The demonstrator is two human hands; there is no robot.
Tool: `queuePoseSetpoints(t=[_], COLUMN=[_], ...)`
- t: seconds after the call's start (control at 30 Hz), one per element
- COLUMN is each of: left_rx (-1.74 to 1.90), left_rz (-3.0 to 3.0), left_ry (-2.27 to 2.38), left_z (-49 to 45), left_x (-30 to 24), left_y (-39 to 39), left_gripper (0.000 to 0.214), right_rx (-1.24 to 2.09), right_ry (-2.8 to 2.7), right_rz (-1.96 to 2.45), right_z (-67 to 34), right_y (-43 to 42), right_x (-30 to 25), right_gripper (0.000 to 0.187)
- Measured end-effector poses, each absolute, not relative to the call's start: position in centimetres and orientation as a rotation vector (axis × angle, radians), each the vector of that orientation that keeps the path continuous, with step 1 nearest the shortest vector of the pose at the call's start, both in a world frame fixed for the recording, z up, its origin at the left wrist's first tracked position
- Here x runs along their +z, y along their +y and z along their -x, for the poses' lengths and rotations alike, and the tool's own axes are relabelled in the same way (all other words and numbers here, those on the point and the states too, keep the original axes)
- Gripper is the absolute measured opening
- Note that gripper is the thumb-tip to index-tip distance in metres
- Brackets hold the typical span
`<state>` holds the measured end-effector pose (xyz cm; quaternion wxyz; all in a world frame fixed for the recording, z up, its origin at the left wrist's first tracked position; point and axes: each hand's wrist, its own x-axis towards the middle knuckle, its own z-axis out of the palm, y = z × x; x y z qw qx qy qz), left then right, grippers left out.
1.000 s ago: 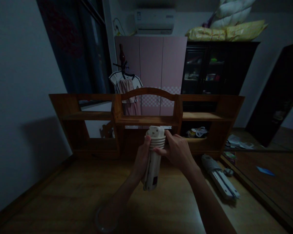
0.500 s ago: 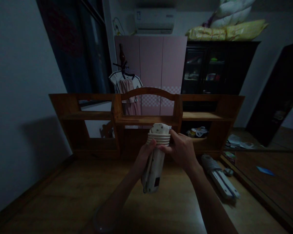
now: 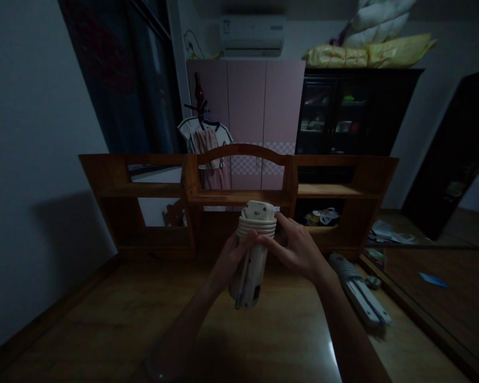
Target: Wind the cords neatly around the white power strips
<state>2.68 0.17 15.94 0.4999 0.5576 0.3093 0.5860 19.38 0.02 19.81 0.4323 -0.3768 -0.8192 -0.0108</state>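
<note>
Standing beyond the held power strip (image 3: 257, 261) is a stocked cabinet (image 3: 386, 111)

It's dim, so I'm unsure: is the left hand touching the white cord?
Touching: the head view shows the left hand with its thumb on the looped white cord.

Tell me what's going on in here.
A person is holding a pale bundle over a wooden desk with both hands. Cord is wound around its upper part, and the left hand and right hand each have a thumb against it. A second cord-wrapped bundle lies to the right.
</note>
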Motion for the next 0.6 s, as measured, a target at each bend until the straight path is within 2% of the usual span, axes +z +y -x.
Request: queuePoseSetpoints(t=[0.33, 0.6], left_rx=[1.536, 1.625], left_rz=[-1.265, -1.301], left_ry=[0.635, 0.644], left_z=[-2.8, -2.4], left_x=[17.1, 17.2], left_y=[-0.6, -0.6], left_gripper=[0.038, 0.033], right_rx=[0.242, 0.267], right_ry=[-2.072, -2.083], right_rz=[0.785, 0.810], right_z=[-19.0, -18.7], right_y=[-0.1, -0.3], right_x=[19.9, 19.7], right_gripper=[0.041, 0.046])
